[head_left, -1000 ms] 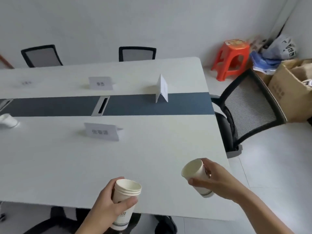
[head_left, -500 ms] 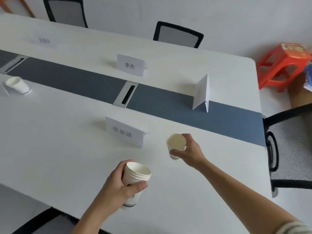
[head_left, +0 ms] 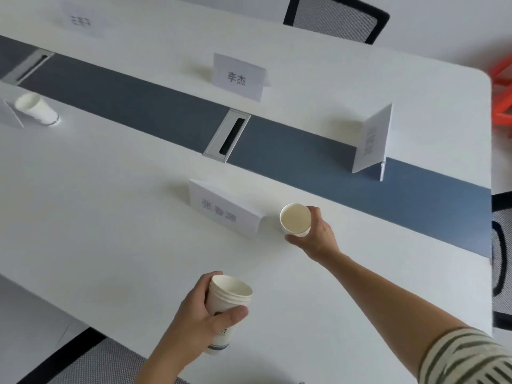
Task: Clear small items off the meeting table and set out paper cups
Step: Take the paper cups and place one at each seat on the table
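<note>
My right hand (head_left: 315, 236) grips a single white paper cup (head_left: 294, 218) upright, low over the white meeting table (head_left: 97, 217), just right of the nearest folded name card (head_left: 225, 212); whether its base touches the table I cannot tell. Nearer to me, my left hand (head_left: 199, 320) holds a stack of nested paper cups (head_left: 225, 309) above the table's front part. Another paper cup (head_left: 37, 108) stands at the far left, beside the dark centre strip (head_left: 155, 106).
More name cards stand across the strip (head_left: 238, 77), at the right end (head_left: 372, 139) and far back left (head_left: 81, 22). A metal cable hatch (head_left: 227, 135) sits in the strip. Black mesh chairs stand behind the table (head_left: 336, 19), at the right (head_left: 501, 261) and under the front edge (head_left: 91, 361).
My right hand has carried the single cup forward from near the table's front edge to beside the nearest name card. My left hand keeps its hold on the stack. The view has swung left and closer.
</note>
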{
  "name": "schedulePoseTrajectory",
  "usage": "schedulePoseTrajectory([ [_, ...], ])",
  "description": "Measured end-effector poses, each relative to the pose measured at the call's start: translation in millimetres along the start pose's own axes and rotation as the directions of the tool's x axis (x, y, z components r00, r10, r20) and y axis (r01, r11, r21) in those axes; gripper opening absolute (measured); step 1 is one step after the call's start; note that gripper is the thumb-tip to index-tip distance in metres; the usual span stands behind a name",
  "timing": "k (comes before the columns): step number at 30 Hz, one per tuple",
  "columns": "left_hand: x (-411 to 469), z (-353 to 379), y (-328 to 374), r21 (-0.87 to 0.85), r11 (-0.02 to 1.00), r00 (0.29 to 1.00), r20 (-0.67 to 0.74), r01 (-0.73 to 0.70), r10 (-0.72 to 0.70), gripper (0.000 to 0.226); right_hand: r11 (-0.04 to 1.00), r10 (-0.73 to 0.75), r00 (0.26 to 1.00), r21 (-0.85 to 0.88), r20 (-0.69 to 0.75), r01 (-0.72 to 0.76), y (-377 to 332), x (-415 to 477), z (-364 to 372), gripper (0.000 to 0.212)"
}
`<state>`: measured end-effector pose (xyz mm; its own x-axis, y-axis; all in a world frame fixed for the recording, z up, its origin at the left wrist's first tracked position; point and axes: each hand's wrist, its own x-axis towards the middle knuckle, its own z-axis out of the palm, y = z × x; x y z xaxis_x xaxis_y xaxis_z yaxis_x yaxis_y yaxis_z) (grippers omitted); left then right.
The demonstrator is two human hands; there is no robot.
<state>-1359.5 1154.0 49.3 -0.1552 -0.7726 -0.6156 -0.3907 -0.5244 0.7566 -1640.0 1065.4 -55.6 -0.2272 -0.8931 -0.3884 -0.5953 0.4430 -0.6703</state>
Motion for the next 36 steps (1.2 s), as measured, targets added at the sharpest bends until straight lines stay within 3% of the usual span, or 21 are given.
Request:
schedulePoseTrajectory([
  [2, 5, 4, 11, 0.032, 0.999, 0.999, 0.021, -0.038, 0.037, 0.074, 1.0, 0.01, 0.999, -0.03, 0.04, -0.009, 2, -7, -8, 0.09],
  [4, 7, 9, 24, 0.075, 0.993, 0.995, 0.054, -0.088, 0.084, 0.076, 0.998, 0.018, 1.0, -0.055, 0.012, -0.018, 4, -22, -22, 0.084],
  [6, 5, 17, 37, 0.108, 0.984, 0.986, 0.094, -0.144, 0.134, 0.074, 0.999, 0.016, 0.998, -0.031, -0.059, -0.018, 4, -43, -40, 0.058],
  [10, -10, 44, 62, 0.167, 0.951, 0.956, 0.184, -0.26, 0.229, 0.069, 0.966, 0.022, 0.999, 0.259, -0.046, -0.009, -7, -106, -81, 0.012],
  [17, -65, 111, 82, 0.32, 0.808, 0.848, 0.381, -0.494, 0.368, 0.068, 0.842, -0.049, 0.996, 0.539, 0.076, 0.0, 2, -227, -115, 0.027],
  [22, -111, 168, 71, 0.387, 0.682, 0.762, 0.503, -0.621, 0.409, 0.071, 0.806, 0.041, 0.999, 0.592, -0.026, -0.017, 49, -299, -127, 0.009],
  [27, -162, 235, 50, 0.406, 0.582, 0.676, 0.634, -0.705, 0.377, 0.073, 0.749, 0.157, 0.98, 0.662, -0.124, -0.037, 114, -390, -150, 0.01],
  [36, -249, 365, 12, 0.281, 0.464, 0.454, 0.832, -0.84, 0.318, 0.076, 0.691, 0.364, 0.888, 0.721, -0.281, -0.055, 219, -535, -188, 0.005],
])
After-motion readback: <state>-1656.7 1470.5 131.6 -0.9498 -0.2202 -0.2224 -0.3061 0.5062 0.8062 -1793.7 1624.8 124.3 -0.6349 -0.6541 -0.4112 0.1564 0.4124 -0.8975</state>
